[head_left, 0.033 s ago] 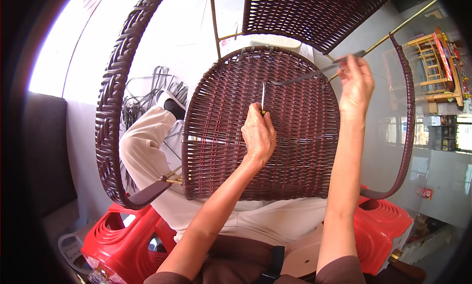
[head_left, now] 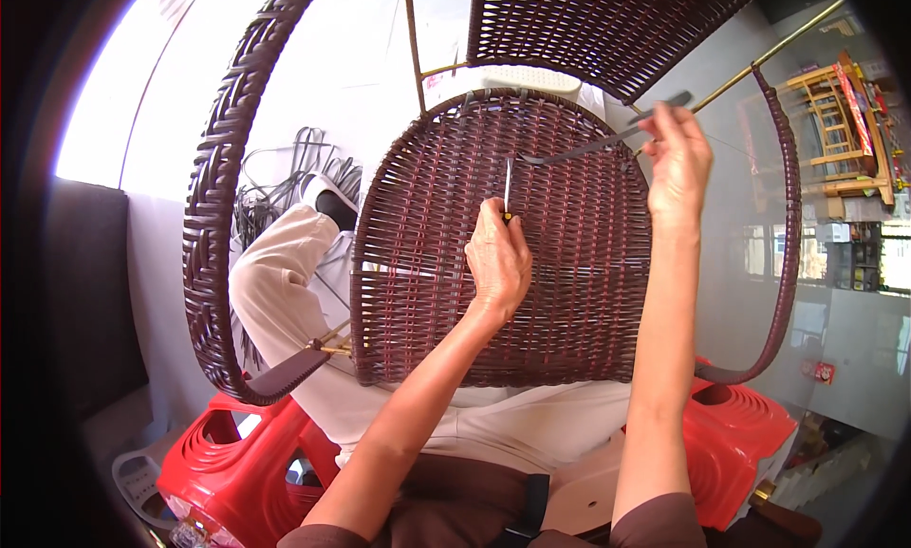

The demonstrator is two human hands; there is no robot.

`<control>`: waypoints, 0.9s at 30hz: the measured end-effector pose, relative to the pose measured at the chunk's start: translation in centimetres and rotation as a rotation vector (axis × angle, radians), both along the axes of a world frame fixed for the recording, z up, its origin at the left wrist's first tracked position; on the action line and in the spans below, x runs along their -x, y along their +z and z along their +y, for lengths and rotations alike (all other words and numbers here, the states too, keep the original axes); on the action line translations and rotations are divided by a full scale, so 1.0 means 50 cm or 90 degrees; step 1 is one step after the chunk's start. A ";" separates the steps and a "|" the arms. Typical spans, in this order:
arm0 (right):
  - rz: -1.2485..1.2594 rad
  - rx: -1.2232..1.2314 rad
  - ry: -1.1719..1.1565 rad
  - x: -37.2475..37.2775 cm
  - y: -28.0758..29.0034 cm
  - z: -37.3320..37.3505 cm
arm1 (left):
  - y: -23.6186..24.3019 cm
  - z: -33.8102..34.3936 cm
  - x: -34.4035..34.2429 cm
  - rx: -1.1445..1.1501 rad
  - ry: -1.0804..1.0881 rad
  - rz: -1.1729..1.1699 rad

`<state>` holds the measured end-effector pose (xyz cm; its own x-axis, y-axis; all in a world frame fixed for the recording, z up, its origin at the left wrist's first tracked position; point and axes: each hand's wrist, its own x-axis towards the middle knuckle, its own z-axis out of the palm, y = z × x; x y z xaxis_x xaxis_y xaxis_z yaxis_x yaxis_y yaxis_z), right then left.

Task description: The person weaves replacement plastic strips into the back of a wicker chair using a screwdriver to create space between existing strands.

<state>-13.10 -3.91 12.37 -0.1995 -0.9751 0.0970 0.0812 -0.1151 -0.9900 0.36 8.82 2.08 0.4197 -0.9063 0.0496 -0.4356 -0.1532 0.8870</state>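
A dark brown woven chair seat [head_left: 427,206] with reddish strands spans the middle of my view. My left hand [head_left: 498,263] is closed around a slim metal tool [head_left: 509,183] with a black-and-yellow handle, its tip resting on the weave at the upper middle. A grey flat strip [head_left: 593,146] runs from beside that tip up to the right, where my right hand [head_left: 678,168] pinches it above the seat's right rim.
Braided side rails [head_left: 216,216], brass-coloured rods [head_left: 778,45] and a woven panel [head_left: 588,21] surround the seat. Loose grey strips [head_left: 270,192] lie left. Red plastic stools [head_left: 218,463] flank my legs. Wooden frames [head_left: 826,121] stand at the right.
My right hand has shifted slightly left with the strip, whose free end sits a little further left. My left hand and the tool have barely moved.
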 end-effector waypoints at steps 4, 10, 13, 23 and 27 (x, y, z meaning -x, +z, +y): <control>0.168 -0.170 0.215 -0.060 -0.032 -0.013 | -0.010 0.003 0.000 0.037 -0.007 -0.021; 0.283 -0.234 0.366 -0.122 -0.109 -0.062 | -0.008 0.006 0.008 0.068 0.019 -0.035; 0.283 -0.241 0.406 -0.121 -0.118 -0.076 | -0.011 0.007 0.013 0.082 0.034 -0.029; 0.310 -0.179 0.417 -0.118 -0.130 -0.084 | -0.009 0.010 0.014 0.075 0.029 -0.012; 0.324 -0.177 0.406 -0.127 -0.122 -0.078 | -0.008 0.012 0.011 0.068 0.021 -0.004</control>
